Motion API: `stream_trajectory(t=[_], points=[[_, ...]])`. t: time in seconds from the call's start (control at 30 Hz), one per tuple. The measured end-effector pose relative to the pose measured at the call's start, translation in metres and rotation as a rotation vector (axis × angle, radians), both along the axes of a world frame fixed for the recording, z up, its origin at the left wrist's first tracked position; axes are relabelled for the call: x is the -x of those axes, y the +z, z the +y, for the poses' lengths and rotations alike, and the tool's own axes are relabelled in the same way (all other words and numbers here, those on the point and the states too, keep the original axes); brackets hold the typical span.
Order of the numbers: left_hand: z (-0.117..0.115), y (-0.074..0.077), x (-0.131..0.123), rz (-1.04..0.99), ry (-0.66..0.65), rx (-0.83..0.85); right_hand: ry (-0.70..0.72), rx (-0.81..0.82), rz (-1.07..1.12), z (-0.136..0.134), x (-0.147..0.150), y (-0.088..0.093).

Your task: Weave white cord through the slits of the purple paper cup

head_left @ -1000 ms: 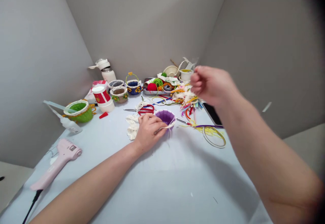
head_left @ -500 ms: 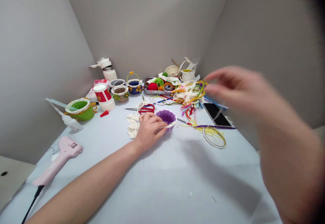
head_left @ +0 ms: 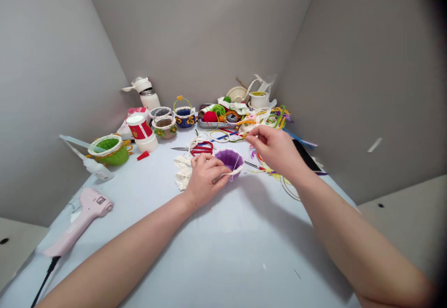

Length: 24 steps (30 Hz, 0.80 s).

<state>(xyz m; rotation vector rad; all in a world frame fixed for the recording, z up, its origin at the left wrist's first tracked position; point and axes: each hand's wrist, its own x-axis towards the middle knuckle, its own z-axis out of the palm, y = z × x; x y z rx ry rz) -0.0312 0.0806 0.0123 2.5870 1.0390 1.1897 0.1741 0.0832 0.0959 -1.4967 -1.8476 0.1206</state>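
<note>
A small purple cup point(head_left: 230, 158) stands in the middle of the pale table point(head_left: 216, 247). My left hand point(head_left: 205, 177) rests beside it with fingers closed, pressing a white cord point(head_left: 233, 172) against the cup's near rim. My right hand point(head_left: 275, 150) hovers just right of the cup, thumb and forefinger pinched on the same thin white cord, which runs down to the rim. Red-handled scissors point(head_left: 198, 149) lie just behind the cup, and white lace trim point(head_left: 181, 172) lies left of my left hand.
A pink glue gun point(head_left: 81, 219) lies front left. A green basket point(head_left: 109, 150), a red and white cup point(head_left: 139, 132), small decorated baskets point(head_left: 173, 123), a tray of yarn point(head_left: 217, 116), coloured strips point(head_left: 265, 123) and a phone point(head_left: 307, 157) crowd the back.
My right hand has come down from high at the right to just beside the purple cup, pinching the cord. My left hand has stayed on the cup.
</note>
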Motion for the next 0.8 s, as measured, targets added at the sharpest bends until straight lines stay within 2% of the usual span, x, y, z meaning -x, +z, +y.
stream_trajectory(t=[0.23,0.4,0.5,0.67,0.8], points=[[0.001,0.000,0.001,-0.017,-0.021,-0.011,-0.257,-0.146,0.098,0.010,-0.021,-0.001],[0.003,-0.003,0.001,-0.021,-0.029,-0.026,-0.277,-0.027,-0.055,0.009,-0.030,0.000],[0.002,-0.004,0.001,-0.022,-0.018,-0.025,-0.134,0.078,-0.162,0.000,-0.025,0.006],[0.002,-0.002,0.000,-0.014,-0.003,-0.023,0.370,0.239,-0.295,-0.016,-0.005,0.007],[0.001,-0.002,0.000,-0.021,0.008,-0.008,0.467,0.257,-0.347,-0.016,0.006,-0.007]])
